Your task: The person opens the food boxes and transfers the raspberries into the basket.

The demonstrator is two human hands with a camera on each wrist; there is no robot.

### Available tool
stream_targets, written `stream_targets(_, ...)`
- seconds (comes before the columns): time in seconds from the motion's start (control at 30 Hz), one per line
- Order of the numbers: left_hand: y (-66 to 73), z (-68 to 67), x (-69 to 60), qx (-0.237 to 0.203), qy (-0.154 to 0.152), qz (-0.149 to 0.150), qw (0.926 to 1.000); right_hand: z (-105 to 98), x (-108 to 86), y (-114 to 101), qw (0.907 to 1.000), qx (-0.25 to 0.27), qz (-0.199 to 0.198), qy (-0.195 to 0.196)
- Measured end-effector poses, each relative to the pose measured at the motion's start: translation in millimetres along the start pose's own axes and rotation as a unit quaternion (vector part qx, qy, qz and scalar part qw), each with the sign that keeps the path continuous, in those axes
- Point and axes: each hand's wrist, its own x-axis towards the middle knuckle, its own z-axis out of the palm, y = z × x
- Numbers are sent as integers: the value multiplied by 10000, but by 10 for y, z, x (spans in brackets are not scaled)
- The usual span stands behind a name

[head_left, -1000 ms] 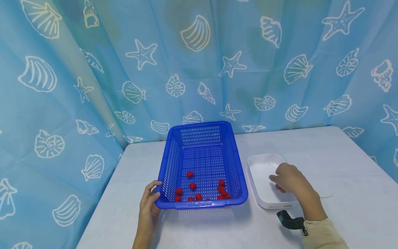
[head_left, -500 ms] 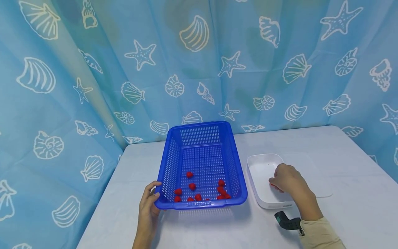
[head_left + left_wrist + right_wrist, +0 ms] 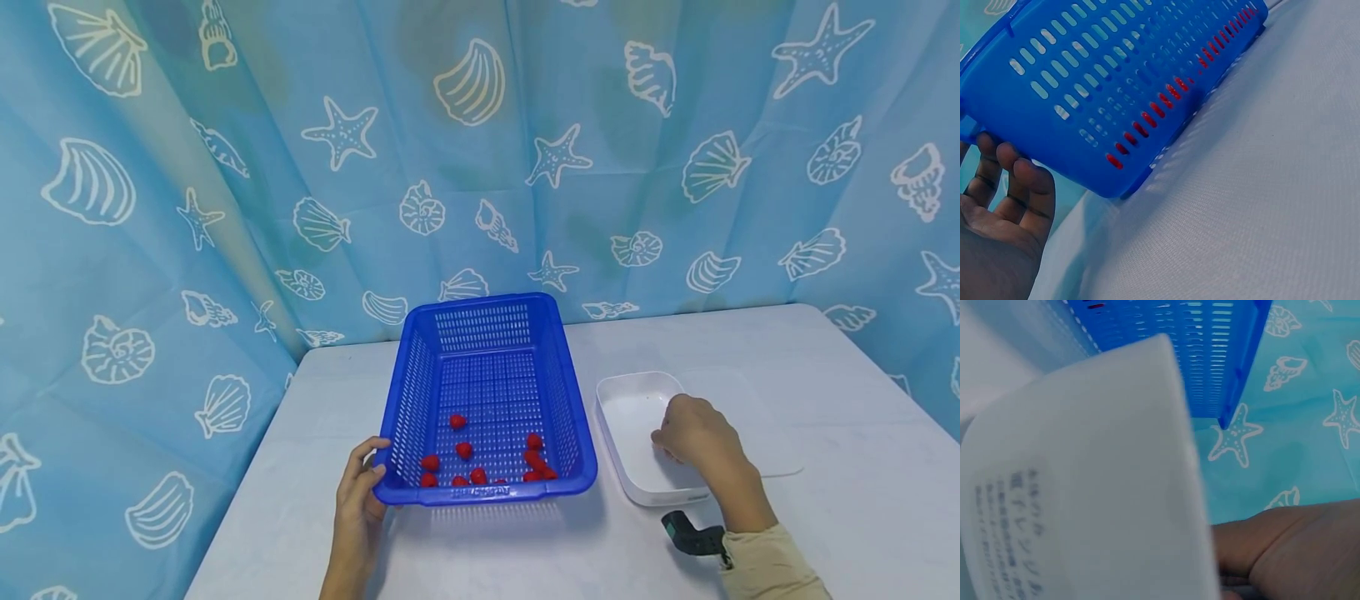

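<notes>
A blue plastic basket point(image 3: 491, 495) stands at mid-table, with several small red strawberries point(image 3: 478, 476) mostly along its near side. My left hand point(image 3: 358, 500) grips the basket's near left corner by the rim; the left wrist view has its fingers curled under that edge. To the right is a shallow white plastic container point(image 3: 626, 433). My right hand point(image 3: 701, 433) reaches down into it, fingers curled and thumb against them, pinching a strawberry that the fingers now hide. In the right wrist view the container's wall point(image 3: 1116, 456) covers most of that hand point(image 3: 1297, 550).
A clear flat lid or sheet point(image 3: 780, 471) lies right of the white container, partly behind the right arm. A black strap device point(image 3: 693, 535) sticks out from the right wrist near the container. The shell-print curtain point(image 3: 465, 167) hangs behind the white table point(image 3: 300, 425).
My right hand has shifted only slightly inside the white container. Red showed at its fingertips half a second ago and is hidden now. The left hand and basket have stayed put.
</notes>
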Motion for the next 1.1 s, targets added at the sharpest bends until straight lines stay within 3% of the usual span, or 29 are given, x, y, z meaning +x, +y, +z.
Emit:
stream_targets(0.33,-12,-1,10,-52,24,5,10000,-60,14,-15,9989,383,-262,-48)
stream_targets(0.67,9,5,-7,55,-11,5,10000,-120,-28,-24,9946,809,-605,223)
stream_targets(1.1,-14,-10,11,-66,-74,40,9999,-189,-94,-88,9905,966,-884,426)
